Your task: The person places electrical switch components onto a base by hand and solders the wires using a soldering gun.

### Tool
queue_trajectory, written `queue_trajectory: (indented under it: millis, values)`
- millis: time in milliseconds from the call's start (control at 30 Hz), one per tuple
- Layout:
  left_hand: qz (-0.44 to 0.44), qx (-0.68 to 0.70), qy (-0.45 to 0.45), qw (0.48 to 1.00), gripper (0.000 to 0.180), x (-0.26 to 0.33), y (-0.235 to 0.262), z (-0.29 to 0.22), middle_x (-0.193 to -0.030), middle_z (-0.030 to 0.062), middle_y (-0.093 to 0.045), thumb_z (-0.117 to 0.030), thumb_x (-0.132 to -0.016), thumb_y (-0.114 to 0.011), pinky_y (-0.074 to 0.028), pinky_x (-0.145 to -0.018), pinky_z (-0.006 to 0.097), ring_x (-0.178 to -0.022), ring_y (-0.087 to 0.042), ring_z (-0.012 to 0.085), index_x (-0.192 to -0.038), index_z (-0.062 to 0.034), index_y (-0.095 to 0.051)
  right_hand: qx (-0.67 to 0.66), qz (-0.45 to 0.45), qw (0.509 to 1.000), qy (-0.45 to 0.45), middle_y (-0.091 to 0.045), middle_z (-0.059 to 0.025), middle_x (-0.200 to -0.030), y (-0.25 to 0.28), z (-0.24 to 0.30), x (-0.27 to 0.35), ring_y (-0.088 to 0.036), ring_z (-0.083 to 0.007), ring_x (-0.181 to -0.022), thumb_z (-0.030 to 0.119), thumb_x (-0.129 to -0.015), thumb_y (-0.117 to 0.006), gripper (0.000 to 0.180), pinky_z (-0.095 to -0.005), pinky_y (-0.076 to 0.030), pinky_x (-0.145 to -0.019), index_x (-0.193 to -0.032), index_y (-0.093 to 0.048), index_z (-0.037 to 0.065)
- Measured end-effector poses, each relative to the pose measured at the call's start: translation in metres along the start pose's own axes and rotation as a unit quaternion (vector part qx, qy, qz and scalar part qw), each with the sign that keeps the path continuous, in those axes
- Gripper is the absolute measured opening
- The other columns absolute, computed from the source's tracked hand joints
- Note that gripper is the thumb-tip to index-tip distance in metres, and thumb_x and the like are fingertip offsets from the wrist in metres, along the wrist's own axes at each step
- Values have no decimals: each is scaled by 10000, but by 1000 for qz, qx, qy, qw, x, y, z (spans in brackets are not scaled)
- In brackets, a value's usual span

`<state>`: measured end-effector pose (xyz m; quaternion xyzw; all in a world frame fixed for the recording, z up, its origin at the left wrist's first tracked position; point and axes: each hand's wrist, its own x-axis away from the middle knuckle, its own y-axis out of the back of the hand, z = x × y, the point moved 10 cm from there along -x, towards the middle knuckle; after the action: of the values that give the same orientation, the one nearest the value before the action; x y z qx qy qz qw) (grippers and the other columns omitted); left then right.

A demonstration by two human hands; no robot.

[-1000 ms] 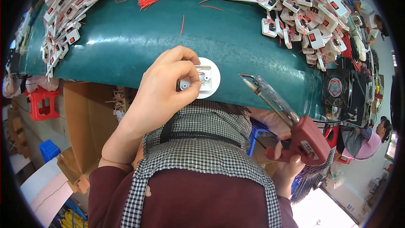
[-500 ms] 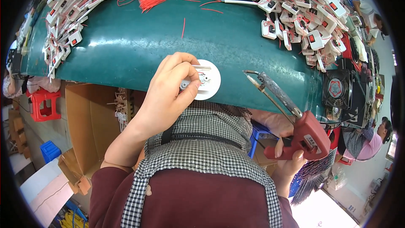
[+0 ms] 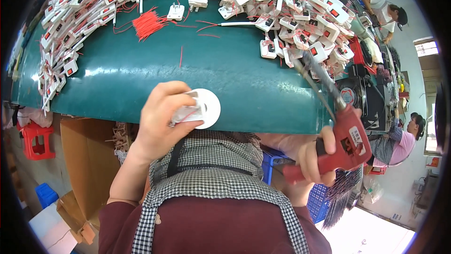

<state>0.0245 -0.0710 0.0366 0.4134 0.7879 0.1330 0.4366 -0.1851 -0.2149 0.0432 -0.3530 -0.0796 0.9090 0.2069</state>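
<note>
My left hand (image 3: 162, 115) is closed on a small white plastic housing (image 3: 191, 108) with a round white disc (image 3: 212, 109) on its right side. A thin red wire shows at the housing by my fingers; its inner side is mostly hidden. My right hand (image 3: 315, 157) grips a red soldering gun (image 3: 345, 143) by its handle. The gun's grey metal barrel and thin feed tube point up and left, their tips blurred in front of the heap of white switch units (image 3: 324, 33). The gun is well apart from the housing.
More white switch units (image 3: 70, 26) lie heaped along the left. A bundle of red wires (image 3: 147, 25), a white plug (image 3: 175, 12) and a loose red wire (image 3: 181, 57) rest on the green table (image 3: 131, 80). Right stands a black fan-like device (image 3: 350, 95); a co-worker (image 3: 399, 141) sits beyond.
My right hand has raised the soldering gun, its tip swinging toward the right heap. My left hand has turned the housing, so its open inner side no longer shows. The whole view has shifted.
</note>
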Motion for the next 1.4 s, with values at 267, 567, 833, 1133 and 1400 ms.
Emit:
queue_trajectory:
  millis: [267,567,833,1133,1400]
  values:
    - [-222,114,226,941,321,93,132,88,-1148,116,-514,-43,-800,-671,-451,-881,333,-1003,-535,185,-1085,6,-530,770,189,600,108,-539,-67,-980,8,-93,-75,-599,-229,-779,110,-740,-575,660,-321,-516,-588,-1357,-456,313]
    - [-87,-355,309,878,285,122,174,103,-1174,143,-555,-32,-766,-662,-411,-938,379,-1084,-528,328,-1043,-30,-595,804,273,521,91,-524,-93,-997,30,-146,-84,-592,-227,-806,80,-768,-547,698,-307,-532,-605,-1402,-393,327]
    - [44,-224,103,968,310,-88,39,166,-1023,137,-641,-244,-833,-631,-457,-870,399,-1008,-568,320,-1049,-22,-623,707,324,620,104,-527,-69,-958,0,-100,-46,-588,-228,-823,94,-741,-560,562,-315,-524,-618,-1277,-535,261]
    - [146,-373,186,897,333,-136,-27,220,-983,115,-656,-322,-738,-693,-432,-802,465,-978,-586,298,-974,-94,-634,703,159,690,60,-563,-174,-1034,23,-28,29,-627,-338,-820,80,-648,-724,750,-382,-536,-605,-1334,-421,85]
    - [104,90,157,978,469,-72,11,121,-980,58,-585,-55,-730,-672,-457,-841,292,-914,-572,157,-1193,-46,-594,757,-112,626,-150,-494,-225,-1273,53,-54,38,-552,-385,-1105,187,-633,-835,1003,-419,-499,-853,-1429,-244,31]
